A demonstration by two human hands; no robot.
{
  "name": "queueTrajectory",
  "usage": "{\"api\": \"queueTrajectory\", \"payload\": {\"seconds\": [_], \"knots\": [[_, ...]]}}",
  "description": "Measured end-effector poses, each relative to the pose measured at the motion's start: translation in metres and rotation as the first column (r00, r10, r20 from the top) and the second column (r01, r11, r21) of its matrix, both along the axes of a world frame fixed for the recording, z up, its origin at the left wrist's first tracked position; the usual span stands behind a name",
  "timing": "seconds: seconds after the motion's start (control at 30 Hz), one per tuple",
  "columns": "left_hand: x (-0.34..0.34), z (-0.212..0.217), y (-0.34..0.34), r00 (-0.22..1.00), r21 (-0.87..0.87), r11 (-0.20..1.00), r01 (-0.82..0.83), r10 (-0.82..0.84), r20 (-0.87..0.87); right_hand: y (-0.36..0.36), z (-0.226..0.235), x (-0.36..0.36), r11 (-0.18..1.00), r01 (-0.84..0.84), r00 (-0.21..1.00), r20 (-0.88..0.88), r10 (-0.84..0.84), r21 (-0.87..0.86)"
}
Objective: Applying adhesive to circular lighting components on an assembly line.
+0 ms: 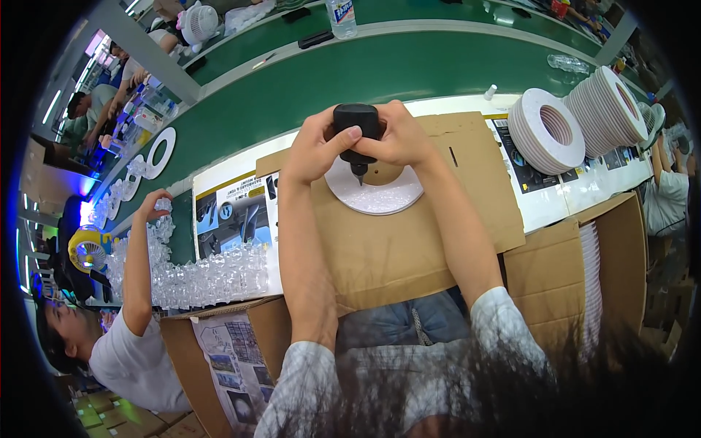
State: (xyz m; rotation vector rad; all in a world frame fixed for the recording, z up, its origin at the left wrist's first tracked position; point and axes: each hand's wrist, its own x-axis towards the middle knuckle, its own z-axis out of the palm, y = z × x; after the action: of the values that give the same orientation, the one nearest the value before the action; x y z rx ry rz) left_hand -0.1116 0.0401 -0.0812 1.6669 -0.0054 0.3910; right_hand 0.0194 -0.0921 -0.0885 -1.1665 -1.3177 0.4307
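Both my hands are closed around a black squeeze bottle [356, 117] with a narrow pointed nozzle, held upright with its tip down. My left hand [314, 146] wraps it from the left and my right hand [401, 137] from the right, thumbs meeting in front. The tip hangs over a flat white ring [380, 200] with a shiny surface; whether they touch I cannot tell. My hands hide the far part of the ring. Under it lies a brown cardboard sheet [380, 255].
Stacked white rings [544, 135] stand at the right, beside a small white cap [491, 92]. Clear plastic pieces [212, 281] crowd the left, where a co-worker's hand [152, 206] reaches in. An open carton [548, 281] sits lower right. Behind runs a green surface [270, 91].
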Motion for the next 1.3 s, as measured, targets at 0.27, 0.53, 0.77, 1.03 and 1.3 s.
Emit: {"api": "queueTrajectory", "payload": {"seconds": [0.27,0.53,0.77,1.03,1.3], "knots": [[0.001,-0.004,0.004,0.999,0.002,1.0,0.009,-0.009,0.047,0.002,0.0,-0.002,1.0,0.014,0.999,0.03,-0.014,0.001],[0.0,-0.003,0.003,0.998,-0.038,0.999,0.02,-0.018,0.053,0.002,0.002,-0.005,0.999,0.042,0.995,0.085,-0.042,0.005],[-0.001,0.001,0.0,0.999,0.007,1.0,-0.001,0.001,0.047,0.0,0.0,-0.001,1.0,0.008,1.0,0.018,-0.008,-0.015],[0.008,-0.008,-0.005,0.998,-0.021,1.0,-0.008,0.009,0.067,-0.005,0.0,0.007,0.999,-0.047,0.998,-0.035,0.046,-0.011],[0.007,-0.012,0.0,0.997,0.001,1.0,-0.015,0.015,0.081,-0.005,-0.001,0.01,0.996,-0.045,0.998,0.044,0.049,-0.08]]}}
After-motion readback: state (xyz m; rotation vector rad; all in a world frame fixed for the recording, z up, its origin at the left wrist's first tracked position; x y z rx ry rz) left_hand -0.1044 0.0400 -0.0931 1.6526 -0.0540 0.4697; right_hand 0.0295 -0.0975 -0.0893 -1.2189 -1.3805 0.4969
